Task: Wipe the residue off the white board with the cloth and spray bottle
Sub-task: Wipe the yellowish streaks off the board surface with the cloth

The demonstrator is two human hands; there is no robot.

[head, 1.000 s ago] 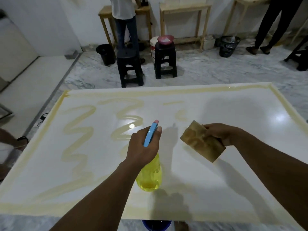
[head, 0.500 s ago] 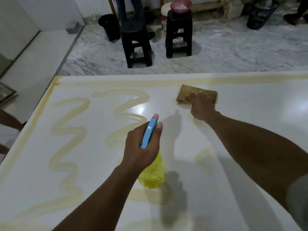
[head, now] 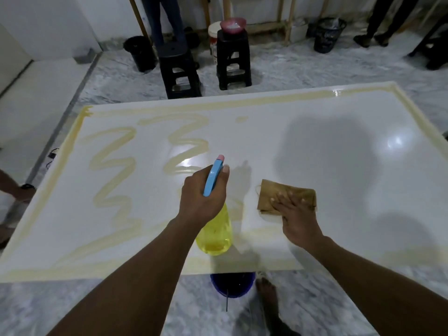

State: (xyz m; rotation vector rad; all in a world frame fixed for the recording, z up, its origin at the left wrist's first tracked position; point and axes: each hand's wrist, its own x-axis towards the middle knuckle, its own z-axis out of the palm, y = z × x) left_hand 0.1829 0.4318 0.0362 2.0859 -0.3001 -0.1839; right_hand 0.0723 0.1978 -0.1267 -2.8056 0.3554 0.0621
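The white board [head: 327, 166] lies flat in front of me, streaked with yellowish zigzag residue [head: 114, 170] on its left half and a yellowish band along its edges. My left hand [head: 203, 197] grips a yellow spray bottle [head: 215, 236] with a blue trigger head, held over the board's near middle. To its right, my right hand [head: 295, 219] presses flat fingers on a folded brown cloth [head: 274, 195] that lies on the board. The board's right half looks mostly free of streaks.
A blue bucket [head: 232, 283] and my bare foot [head: 266, 292] are at the board's near edge. Two black stools [head: 179, 69] stand beyond the far edge, one with a pink bowl [head: 232, 25]. Black bins [head: 327, 35] and standing people are at the back; another person's arm [head: 14, 190] is at left.
My right hand has drawn the cloth from the far middle of the board back toward me, beside the bottle. The streak it crossed is gone. My left hand still holds the bottle.
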